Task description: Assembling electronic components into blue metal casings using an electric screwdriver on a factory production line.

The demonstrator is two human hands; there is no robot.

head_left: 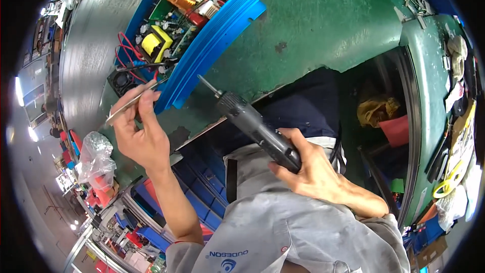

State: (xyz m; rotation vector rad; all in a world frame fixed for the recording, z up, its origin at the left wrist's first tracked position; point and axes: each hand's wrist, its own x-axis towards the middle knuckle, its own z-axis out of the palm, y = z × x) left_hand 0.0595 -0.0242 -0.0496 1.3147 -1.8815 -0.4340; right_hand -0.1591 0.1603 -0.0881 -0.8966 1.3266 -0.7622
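Observation:
My left hand (141, 136) pinches slim metal tweezers (126, 105) between thumb and fingers. Their tip points at the near left end of a blue ribbed metal housing (207, 45); whether it touches anything there I cannot tell. Inside the open housing sit a green circuit board (164, 5), a yellow transformer (154, 43), a copper coil (179, 0) and red wires (129, 50). A black fan (121, 81) lies at its near left end. My right hand (318, 174) grips a black electric screwdriver (252, 126), its bit aimed up and left, just short of the housing's near wall.
The housing rests on a worn green work mat (323, 30). Loose screws (414, 0) lie at the far right corner. A clear plastic bag (96, 156) is at the left. Yellow-handled scissors (452, 179) and other tools line the right side. Blue bins (202, 192) stand below the table edge.

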